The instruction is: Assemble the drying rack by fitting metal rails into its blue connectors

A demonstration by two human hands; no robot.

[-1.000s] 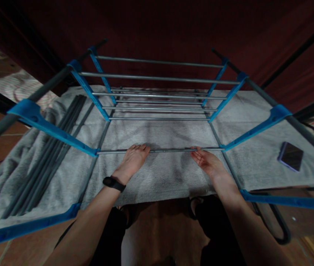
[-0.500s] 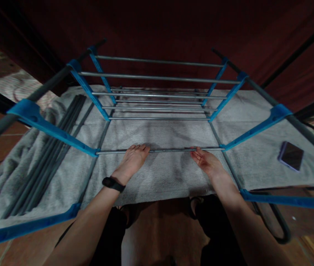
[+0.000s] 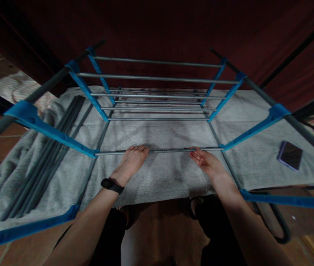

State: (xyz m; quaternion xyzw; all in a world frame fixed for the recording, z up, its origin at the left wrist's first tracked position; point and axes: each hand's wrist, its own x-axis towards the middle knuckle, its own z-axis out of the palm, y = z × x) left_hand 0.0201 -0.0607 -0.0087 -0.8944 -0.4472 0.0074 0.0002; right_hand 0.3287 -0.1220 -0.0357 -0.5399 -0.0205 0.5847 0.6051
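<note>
At seven and five o'clock, left hand (image 3: 134, 157) and right hand (image 3: 207, 162) grip one rod (image 3: 169, 150), apparently spaced to steady it.

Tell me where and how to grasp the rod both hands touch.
Likely best: take the front rod at its bare span between left hand and right hand, grip coming from above; it is thin, straight and unobstructed there, while its ends meet blue brackets.

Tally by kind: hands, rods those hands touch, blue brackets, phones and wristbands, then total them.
Hands: 2 (left hand, right hand)
Touched rod: 1
Blue brackets in view: 8
Phone: 1
Wristband: 1
Total: 13
</note>
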